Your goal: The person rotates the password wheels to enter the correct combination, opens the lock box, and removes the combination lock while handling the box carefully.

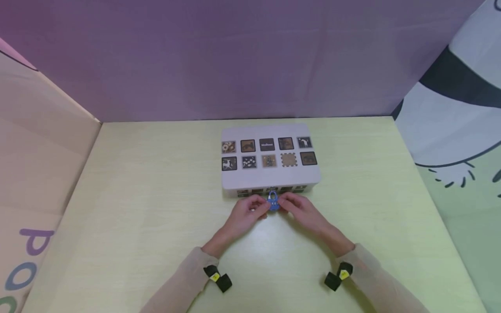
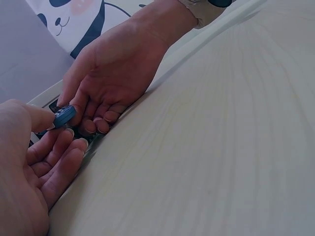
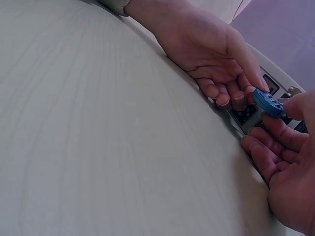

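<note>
A small blue padlock [image 1: 273, 203] is at the front of a white box [image 1: 270, 175], its shackle pointing toward the box. From the left side, my left hand [image 1: 245, 213] pinches the padlock between thumb and fingers. My right hand [image 1: 305, 212] pinches it from the opposite side. In the left wrist view, the blue padlock body [image 2: 64, 116] sits between both hands' fingertips. The right wrist view shows the padlock [image 3: 268, 102] in the same grip, with a small metal part [image 3: 294, 90] behind it. Whether the shackle is locked or passes through the box, I cannot tell.
The box lid carries two rows of small picture squares, and more line its front face. A pale wood-grain table [image 1: 156, 182] lies beneath. A purple wall panel [image 1: 242, 61] rises behind, with printed panels [image 1: 450, 130] along the sides.
</note>
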Tool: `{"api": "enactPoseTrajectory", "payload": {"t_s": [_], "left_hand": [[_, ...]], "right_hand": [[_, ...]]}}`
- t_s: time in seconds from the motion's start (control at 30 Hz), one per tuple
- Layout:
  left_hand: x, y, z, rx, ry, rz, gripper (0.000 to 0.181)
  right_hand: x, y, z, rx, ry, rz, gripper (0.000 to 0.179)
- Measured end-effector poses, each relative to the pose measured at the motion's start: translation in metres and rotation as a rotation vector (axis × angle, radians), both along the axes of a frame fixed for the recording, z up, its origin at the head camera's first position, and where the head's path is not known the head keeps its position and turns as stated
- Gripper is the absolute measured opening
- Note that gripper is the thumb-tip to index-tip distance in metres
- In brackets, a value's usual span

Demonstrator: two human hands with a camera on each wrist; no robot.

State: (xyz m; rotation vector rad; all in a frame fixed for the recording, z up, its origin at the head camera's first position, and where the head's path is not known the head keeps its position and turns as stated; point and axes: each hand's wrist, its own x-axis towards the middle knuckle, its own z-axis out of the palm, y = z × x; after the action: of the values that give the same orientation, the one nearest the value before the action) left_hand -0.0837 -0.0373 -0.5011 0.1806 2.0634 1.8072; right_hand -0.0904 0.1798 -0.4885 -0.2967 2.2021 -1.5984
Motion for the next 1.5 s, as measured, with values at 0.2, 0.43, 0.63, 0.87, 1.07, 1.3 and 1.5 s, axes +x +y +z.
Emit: {"api": "enactPoseTrajectory", "payload": {"t_s": [0.2,0.43,0.63,0.87,1.07,1.3,1.5], "left_hand": [[-0.0004,0.0003,0.0009,0.000,-0.005,-0.002,0.026],[0.0001,-0.0004,0.0010,-0.002,-0.001,-0.007,0.026],[0.0002,-0.0002,0.0013,-0.003,-0.004,-0.004,0.027],[0.0000,0.0003,0.0011,-0.009,-0.007,-0.003,0.025],[0.0001,0.0000,0.0014,-0.012,-0.004,-0.006,0.026],[0.0001,-0.0004,0.0017,-0.027,-0.005,-0.010,0.025],[0.0006,-0.0003,0.0024,-0.025,0.000,-0.010,0.025]], "right_hand": [[-0.0007,0.0011,-0.0003,-0.001,-0.005,-0.003,0.030],[-0.0021,0.0026,-0.0039,-0.014,0.002,0.015,0.026],[-0.0027,0.0018,-0.0040,-0.031,0.005,0.025,0.025],[-0.0022,0.0015,-0.0028,-0.037,0.008,0.029,0.024],[-0.0021,0.0013,-0.0029,-0.029,0.004,0.028,0.023],[-0.0015,0.0015,-0.0029,-0.024,-0.002,0.027,0.024],[-0.0016,0.0015,-0.0027,-0.011,-0.005,0.009,0.026]]}}
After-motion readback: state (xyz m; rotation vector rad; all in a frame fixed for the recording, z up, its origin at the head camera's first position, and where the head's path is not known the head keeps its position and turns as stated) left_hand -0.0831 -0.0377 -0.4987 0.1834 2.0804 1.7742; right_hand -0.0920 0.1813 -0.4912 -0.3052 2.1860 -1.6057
